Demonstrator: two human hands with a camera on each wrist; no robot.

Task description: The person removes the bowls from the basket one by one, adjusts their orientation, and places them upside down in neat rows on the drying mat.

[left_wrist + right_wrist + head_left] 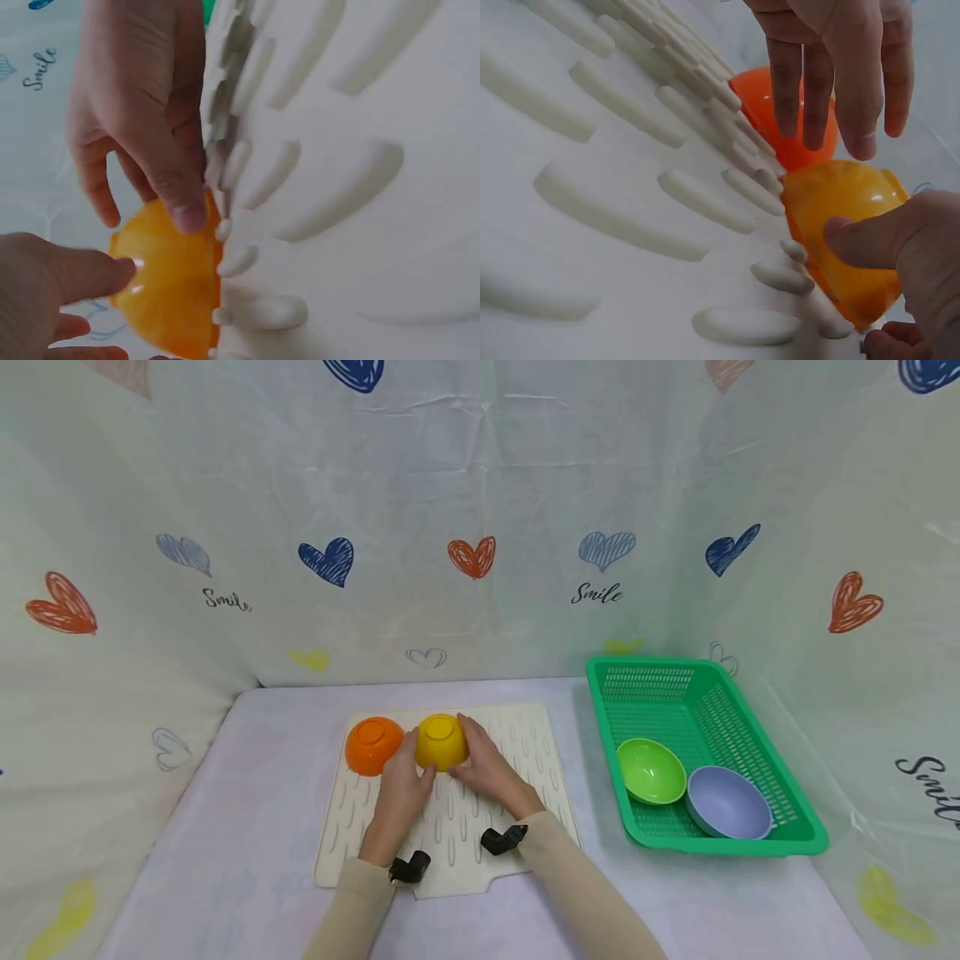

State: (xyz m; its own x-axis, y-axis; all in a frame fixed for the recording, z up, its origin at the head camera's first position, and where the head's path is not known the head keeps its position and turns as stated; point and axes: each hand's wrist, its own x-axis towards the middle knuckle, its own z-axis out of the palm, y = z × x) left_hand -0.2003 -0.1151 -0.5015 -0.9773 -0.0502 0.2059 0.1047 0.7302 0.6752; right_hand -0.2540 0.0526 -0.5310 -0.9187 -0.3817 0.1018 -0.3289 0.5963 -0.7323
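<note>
A yellow bowl [442, 742] sits upside down on the cream ridged drying mat [457, 887]. My right hand [487, 766] grips its right side, the thumb lying along the curved wall in the right wrist view and the fingers round the far side. On the other side, my left hand [403, 789] is at the bowl with fairly straight fingers; its thumb tip overlaps the yellow wall in the left wrist view. An orange bowl [371, 746], also upside down, stands just left of the yellow one, partly behind the left hand in the right wrist view.
To the right stands a green plastic basket [626, 814] with slotted walls. In its front part lie a light green bowl [651, 772] and a lavender bowl [729, 802], both facing up. A sheet printed with hearts [472, 557] hangs behind the table [255, 827].
</note>
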